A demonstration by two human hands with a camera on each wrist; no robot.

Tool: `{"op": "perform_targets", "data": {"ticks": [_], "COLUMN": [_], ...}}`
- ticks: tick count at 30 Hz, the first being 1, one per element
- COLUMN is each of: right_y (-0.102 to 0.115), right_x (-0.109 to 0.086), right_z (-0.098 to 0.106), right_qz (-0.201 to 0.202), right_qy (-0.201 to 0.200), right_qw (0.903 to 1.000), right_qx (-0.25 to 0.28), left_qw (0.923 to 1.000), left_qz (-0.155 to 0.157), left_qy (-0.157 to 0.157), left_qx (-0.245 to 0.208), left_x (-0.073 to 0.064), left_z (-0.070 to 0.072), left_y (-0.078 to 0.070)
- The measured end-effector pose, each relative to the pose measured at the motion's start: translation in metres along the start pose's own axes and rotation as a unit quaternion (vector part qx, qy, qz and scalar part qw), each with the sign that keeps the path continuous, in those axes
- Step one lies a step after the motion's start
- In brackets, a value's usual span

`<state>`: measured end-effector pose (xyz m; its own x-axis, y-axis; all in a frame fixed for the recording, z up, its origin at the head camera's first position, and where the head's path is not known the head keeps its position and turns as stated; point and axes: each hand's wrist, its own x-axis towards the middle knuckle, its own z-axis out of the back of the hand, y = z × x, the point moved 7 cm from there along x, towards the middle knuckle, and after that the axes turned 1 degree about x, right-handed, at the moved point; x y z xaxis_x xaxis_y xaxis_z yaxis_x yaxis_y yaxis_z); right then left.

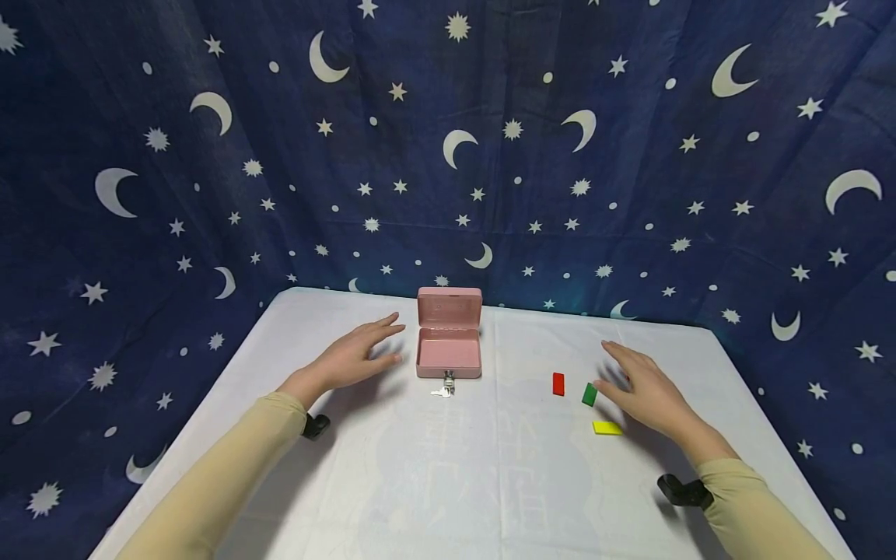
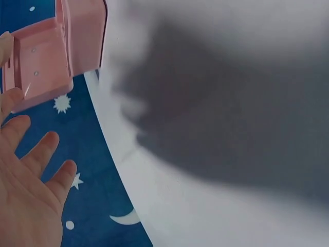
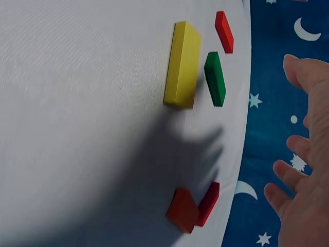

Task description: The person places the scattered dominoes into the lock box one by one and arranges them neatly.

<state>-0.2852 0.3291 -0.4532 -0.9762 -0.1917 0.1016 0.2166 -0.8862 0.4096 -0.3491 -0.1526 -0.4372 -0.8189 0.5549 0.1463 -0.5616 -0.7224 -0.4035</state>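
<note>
A pink metal cash box (image 1: 448, 373) stands with its lid (image 1: 449, 311) raised, and nothing shows inside. Keys (image 1: 446, 390) hang at its front lock. My left hand (image 1: 353, 354) hovers left of the box, fingers spread, holding nothing. Over on the right, my right hand (image 1: 651, 389) is held above the table with its fingers extended. Its thumb overlaps the edge of a green block (image 1: 589, 394) in the head view. Close by lie a red block (image 1: 558, 384) and a yellow block (image 1: 607, 428). Two more reddish blocks (image 3: 183, 211) appear in the right wrist view, hidden from the head view.
A white cloth (image 1: 448, 482) covers the table. Behind and beside it hangs a dark blue curtain (image 1: 518, 264) with moons and stars. Black straps with cameras (image 1: 682, 491) sit on both wrists.
</note>
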Motion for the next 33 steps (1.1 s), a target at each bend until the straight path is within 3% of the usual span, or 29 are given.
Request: {"op": "perform_targets", "data": {"ticks": [8, 17, 33], "right_y": [0.007, 0.016, 0.019], "right_x": [0.009, 0.02, 0.027], "right_z": [-0.011, -0.022, -0.04], "right_qz": [-0.001, -0.01, -0.015], "right_qy": [0.021, 0.048, 0.08], "right_qw": [0.9997, 0.9986, 0.9961], "right_qx": [0.011, 0.019, 0.033], "left_qw": [0.9989, 0.9953, 0.992], "left_qz": [0.007, 0.03, 0.04], "left_qy": [0.015, 0.036, 0.051], "left_qx": [-0.044, -0.085, -0.108], "left_x": [0.009, 0.017, 0.029], "left_z": [-0.007, -0.018, -0.033], "left_y": [-0.008, -0.005, -0.004]}}
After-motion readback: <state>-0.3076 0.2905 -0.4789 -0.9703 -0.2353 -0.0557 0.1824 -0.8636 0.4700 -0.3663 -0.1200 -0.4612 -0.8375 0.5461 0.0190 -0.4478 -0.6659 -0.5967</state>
